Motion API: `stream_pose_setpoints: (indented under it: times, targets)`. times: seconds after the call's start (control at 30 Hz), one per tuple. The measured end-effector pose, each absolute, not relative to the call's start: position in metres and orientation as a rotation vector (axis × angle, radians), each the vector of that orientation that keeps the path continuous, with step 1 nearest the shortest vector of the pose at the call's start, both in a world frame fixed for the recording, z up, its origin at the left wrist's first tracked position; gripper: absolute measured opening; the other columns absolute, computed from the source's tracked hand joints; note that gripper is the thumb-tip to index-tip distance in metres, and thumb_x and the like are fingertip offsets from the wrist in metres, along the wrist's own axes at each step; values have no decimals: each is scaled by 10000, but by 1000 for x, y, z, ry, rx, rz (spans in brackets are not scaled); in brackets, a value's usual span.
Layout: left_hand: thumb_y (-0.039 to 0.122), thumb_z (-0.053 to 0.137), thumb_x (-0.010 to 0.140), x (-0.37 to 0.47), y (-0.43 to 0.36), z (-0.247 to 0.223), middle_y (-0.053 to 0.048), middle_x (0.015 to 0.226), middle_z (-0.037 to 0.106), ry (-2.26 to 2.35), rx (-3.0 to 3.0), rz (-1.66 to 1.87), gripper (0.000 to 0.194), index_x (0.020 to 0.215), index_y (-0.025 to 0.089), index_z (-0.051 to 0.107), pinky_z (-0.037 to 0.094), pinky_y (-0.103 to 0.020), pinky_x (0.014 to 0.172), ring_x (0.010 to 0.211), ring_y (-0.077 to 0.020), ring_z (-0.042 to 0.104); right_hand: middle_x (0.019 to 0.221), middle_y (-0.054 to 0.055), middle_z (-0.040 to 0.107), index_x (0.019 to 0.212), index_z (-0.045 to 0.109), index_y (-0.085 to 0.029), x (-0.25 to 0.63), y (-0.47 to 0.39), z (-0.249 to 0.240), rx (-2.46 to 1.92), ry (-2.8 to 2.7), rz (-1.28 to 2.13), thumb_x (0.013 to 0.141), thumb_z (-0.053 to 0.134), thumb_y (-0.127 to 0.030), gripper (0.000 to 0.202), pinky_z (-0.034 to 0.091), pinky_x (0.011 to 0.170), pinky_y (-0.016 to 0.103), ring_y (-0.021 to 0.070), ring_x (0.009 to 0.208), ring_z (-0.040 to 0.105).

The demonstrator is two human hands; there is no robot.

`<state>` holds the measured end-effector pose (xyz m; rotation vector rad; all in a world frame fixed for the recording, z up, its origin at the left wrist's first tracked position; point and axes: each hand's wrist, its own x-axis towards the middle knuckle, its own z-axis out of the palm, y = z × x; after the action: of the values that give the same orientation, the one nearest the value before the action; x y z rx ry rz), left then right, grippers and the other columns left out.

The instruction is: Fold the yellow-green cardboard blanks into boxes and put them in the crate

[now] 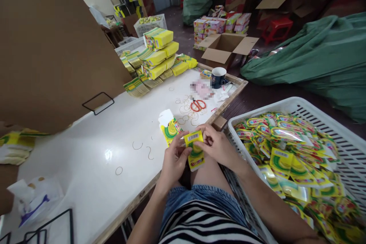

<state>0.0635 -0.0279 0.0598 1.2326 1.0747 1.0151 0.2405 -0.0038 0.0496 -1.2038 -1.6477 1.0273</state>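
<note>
Between both hands is a small yellow and green card pack with a barcode near its top edge, held above my lap by the table's edge. My left hand pinches its left side, thumb in front. From the right, my right hand grips it near the top, with the thumb on its face. Just beyond my left fingers, a yellow and green carton lies on the white table, its white flap open. Whether anything sits inside the carton I cannot tell.
On my right stands a white plastic basket heaped with similar packs. Red-handled scissors, loose rubber bands and a dark mug lie toward the table's far right. Stacked yellow cartons line the back. A tissue pack sits at left.
</note>
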Motion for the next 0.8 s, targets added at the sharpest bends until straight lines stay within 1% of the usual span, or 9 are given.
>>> stream_pose_setpoints:
  times: [0.13,0.3,0.4,0.47,0.5,0.57,0.67,0.73,0.8]
  targets:
    - [293,708,805,64,-27,63,-115,1122,710,986,1149,1010,450,1215,198,547,579,-315,758,899,-227,712,888,36,661,1030,673,-214,244,-7,39,-1062,-1506,1126,866,619,-338,212,459,581,248,144,676,573]
    - [297,646,851,73,-30,58,-112,1169,696,1014,1305,963,382,1218,216,579,574,-374,856,983,-243,701,920,60,685,1013,666,-218,268,-24,37,-1104,-1409,1127,878,602,-390,228,519,690,317,192,761,632]
    - [255,631,854,59,-22,53,-107,1260,652,1328,1636,962,393,1244,230,586,487,-456,1019,1173,-268,615,939,84,673,951,684,-218,315,-30,49,-1464,-1530,596,883,565,-424,247,493,795,401,243,846,617]
    - [221,636,844,45,-16,46,-125,1321,612,1632,1826,933,405,1247,207,589,375,-524,1113,1286,-294,525,897,118,658,866,698,-199,340,-29,53,-1658,-1557,168,861,556,-492,326,437,882,492,308,926,586]
    - [209,632,845,39,-14,41,-141,1335,601,1734,1891,884,390,1234,186,599,322,-550,1140,1317,-307,493,879,125,656,843,700,-191,344,-25,52,-1688,-1553,75,854,557,-505,345,425,893,507,320,935,579]
    - [204,620,855,32,-12,30,-164,1364,574,1815,1978,769,379,1231,160,603,291,-565,1153,1336,-318,471,850,112,668,831,700,-186,330,-15,44,-1640,-1549,170,859,561,-478,324,451,853,468,295,887,595]
    - [189,658,827,33,-15,18,-162,1417,525,1783,2054,695,466,1284,165,571,376,-526,1119,1345,-315,462,853,74,706,884,708,-188,268,9,19,-1465,-1534,623,877,561,-381,243,494,742,354,218,759,623]
    - [143,672,804,34,-16,15,-152,1396,549,1763,2086,717,496,1288,173,570,430,-501,1085,1321,-307,493,880,75,714,993,707,-164,221,25,3,-1400,-1568,822,856,587,-326,244,497,687,329,186,660,602]
    - [111,654,809,32,-16,13,-144,1329,609,1739,2113,754,422,1224,176,621,471,-490,1050,1262,-301,554,876,77,710,999,713,-163,188,36,-7,-1344,-1622,872,845,593,-269,222,496,716,331,189,689,608]
